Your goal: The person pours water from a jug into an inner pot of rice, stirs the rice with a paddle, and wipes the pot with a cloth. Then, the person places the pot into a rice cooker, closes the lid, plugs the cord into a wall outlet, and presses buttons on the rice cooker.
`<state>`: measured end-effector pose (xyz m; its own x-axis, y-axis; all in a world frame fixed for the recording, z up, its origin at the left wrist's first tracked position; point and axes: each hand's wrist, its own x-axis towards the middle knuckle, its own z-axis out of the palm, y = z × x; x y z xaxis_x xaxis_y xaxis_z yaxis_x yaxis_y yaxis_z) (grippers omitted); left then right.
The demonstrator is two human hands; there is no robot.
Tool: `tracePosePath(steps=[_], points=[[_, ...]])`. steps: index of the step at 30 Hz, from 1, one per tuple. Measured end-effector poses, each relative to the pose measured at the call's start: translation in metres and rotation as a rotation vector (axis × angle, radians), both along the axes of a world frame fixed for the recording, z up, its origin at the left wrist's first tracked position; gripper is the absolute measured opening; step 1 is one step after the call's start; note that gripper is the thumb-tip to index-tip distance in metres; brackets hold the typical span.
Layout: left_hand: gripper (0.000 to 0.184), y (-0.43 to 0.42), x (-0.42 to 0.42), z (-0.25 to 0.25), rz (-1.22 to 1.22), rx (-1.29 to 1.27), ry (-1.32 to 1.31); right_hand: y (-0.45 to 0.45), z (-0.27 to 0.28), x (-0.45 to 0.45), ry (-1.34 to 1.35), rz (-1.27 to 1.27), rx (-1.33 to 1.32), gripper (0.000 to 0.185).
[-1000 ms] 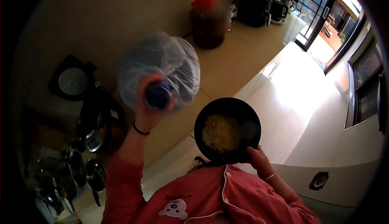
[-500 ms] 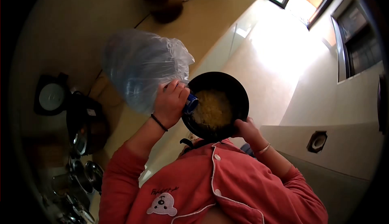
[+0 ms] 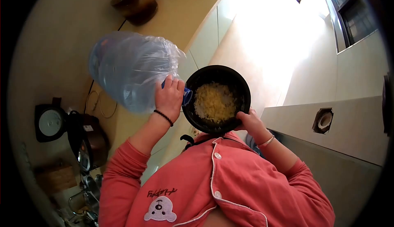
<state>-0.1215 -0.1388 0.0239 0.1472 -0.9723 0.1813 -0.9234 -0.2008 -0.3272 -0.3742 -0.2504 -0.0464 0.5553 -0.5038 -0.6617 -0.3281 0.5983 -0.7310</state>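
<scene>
My left hand [image 3: 169, 99] is closed round the neck of a large blue-tinted water jug [image 3: 123, 77], which lies tilted in a clear plastic bag. The blue collar at the jug's mouth [image 3: 187, 96] meets the left rim of a black pot. Gripping that black pot [image 3: 240, 83] by its right rim is my right hand [image 3: 250, 123], thumb over the edge. Inside the pot sits a mound of yellow and whitish grains [image 3: 215, 103]; whether water is flowing onto it I cannot tell.
On the counter [image 3: 193, 9] stands a brown jar with a red lid [image 3: 135, 3]. A rice cooker [image 3: 88, 141] with its lid raised is at the left, above metal cookware [image 3: 86, 194]. To the right, a pale panel has a round pipe opening [image 3: 323, 120].
The view has shifted, so the jar and the cooker appear in different places. The pot and jug keep nearly the same position against each other, and both grips are unchanged.
</scene>
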Motion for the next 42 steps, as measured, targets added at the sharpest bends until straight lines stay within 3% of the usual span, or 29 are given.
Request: tracePosePath(steps=[2,4,8,11,16,19,23,25,30,32,42], points=[[0.019,-0.006,0.003,0.004,-0.008,0.094,-0.043,0.002,-0.008,-0.003,-0.029,-0.003,-0.039,0.05],[0.02,-0.01,0.008,0.005,-0.288,0.286,0.178,0.002,-0.008,-0.004,-0.029,0.005,-0.079,0.053],[0.019,-0.021,0.005,-0.009,-0.391,0.274,0.175,0.002,-0.023,-0.005,-0.003,-0.07,-0.111,0.055],[0.015,-0.026,-0.006,-0.026,-0.23,0.233,0.228,0.001,-0.018,-0.015,0.009,-0.067,0.032,0.058],[0.012,-0.032,-0.025,-0.044,-0.136,0.152,0.17,0.002,-0.044,-0.017,-0.001,-0.101,-0.11,0.058],[0.012,-0.037,-0.036,-0.053,-0.099,0.229,0.149,0.004,-0.059,-0.015,0.025,-0.118,-0.147,0.06],[0.014,-0.035,-0.043,-0.071,-0.108,0.336,0.102,0.005,-0.066,-0.013,0.051,-0.098,-0.124,0.064],[0.015,-0.035,-0.046,-0.082,-0.088,0.349,0.107,0.006,-0.067,-0.012,0.056,-0.075,-0.251,0.069],[0.016,-0.039,-0.063,-0.105,-0.064,0.397,0.028,0.005,-0.075,-0.012,0.058,-0.103,-0.185,0.072],[0.013,-0.042,-0.063,-0.111,-0.058,0.286,0.016,0.005,-0.08,-0.015,0.082,-0.091,-0.214,0.074],[0.013,-0.044,-0.064,-0.124,-0.021,0.339,-0.047,0.006,-0.085,-0.013,0.063,-0.087,-0.213,0.072]])
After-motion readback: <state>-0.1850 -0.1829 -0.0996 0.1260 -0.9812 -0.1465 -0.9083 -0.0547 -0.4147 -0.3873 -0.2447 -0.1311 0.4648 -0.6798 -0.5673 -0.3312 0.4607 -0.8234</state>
